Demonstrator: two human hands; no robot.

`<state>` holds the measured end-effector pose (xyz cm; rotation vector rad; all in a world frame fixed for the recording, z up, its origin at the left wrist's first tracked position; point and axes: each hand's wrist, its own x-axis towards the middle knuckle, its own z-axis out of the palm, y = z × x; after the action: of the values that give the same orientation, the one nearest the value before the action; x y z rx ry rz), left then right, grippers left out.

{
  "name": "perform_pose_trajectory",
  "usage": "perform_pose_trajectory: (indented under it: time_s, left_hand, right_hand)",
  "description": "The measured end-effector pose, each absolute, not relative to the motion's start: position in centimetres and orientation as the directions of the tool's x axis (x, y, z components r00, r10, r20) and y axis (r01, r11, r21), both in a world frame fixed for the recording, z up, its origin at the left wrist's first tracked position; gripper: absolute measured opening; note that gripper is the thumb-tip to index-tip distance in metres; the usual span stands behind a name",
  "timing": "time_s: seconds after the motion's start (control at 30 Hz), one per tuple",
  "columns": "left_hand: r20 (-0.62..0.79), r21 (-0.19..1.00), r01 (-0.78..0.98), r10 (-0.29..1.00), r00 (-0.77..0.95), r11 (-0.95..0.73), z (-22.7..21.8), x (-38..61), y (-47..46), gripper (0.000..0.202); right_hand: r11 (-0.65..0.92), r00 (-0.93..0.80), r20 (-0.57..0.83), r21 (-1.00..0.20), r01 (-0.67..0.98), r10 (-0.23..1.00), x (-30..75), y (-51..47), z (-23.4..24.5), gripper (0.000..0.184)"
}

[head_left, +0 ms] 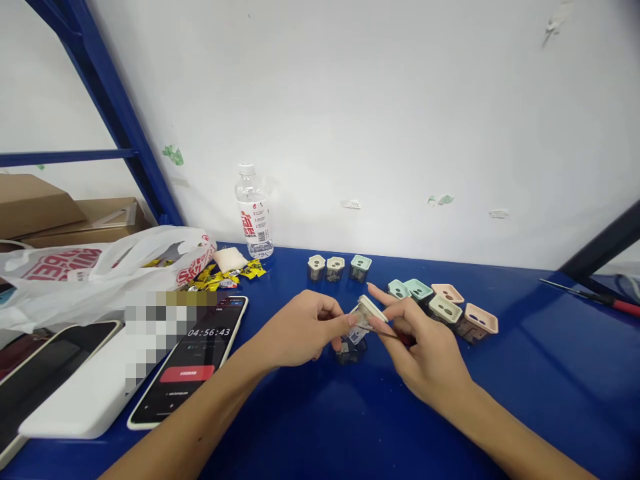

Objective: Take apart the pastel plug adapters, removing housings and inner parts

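Note:
My left hand (317, 327) pinches a cream-topped pencil sharpener (371, 309), tilted, between thumb and fingers. Closed around a small screwdriver (407, 339) with a dark red handle, my right hand (425, 347) has its thin shaft against the sharpener; the tip is hidden. The right index finger points outward past the sharpener. Just below my hands, a dark see-through sharpener case (351, 351) rests on the blue table. To the right of them stand several two-hole sharpeners in mint, cream and peach, among them a peach one (481, 320).
Behind my hands stand two cream sharpeners (335, 267) and a mint one (361, 265). A water bottle (254, 217), yellow wrappers (235, 275), a plastic bag (125, 263) and phones, including one showing a timer (195, 360), occupy the left. A red-handled screwdriver (623, 307) lies far right.

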<state>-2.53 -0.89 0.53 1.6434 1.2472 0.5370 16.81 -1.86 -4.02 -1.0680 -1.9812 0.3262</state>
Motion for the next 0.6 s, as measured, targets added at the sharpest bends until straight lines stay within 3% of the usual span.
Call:
perform_pose_trajectory:
  time_s: [0.13,0.33,0.6]
  left_hand:
    - [-0.261,0.868,0.490,0.912,0.316,0.078,0.6,-2.8,-0.7,0.036]
    - [-0.313,0.852,0.506,0.903,0.295,0.130,0.2,-3.1,-0.4,0.032]
    - [-0.393,0.872,0.434,0.852,0.346,0.226,-0.6,-3.1,0.2,0.042]
  right_hand:
    - [0.594,-0.276,0.584,-0.466,0.655,0.763,17.3,-1.6,-3.5,0.020]
    - [0.646,-0.453,0.461,-0.518,0.561,0.763,18.1,-0.9,-3.4,0.017]
    - [0.764,-0.582,0.494,-0.429,0.482,0.645,17.2,-0.8,-3.8,0.023]
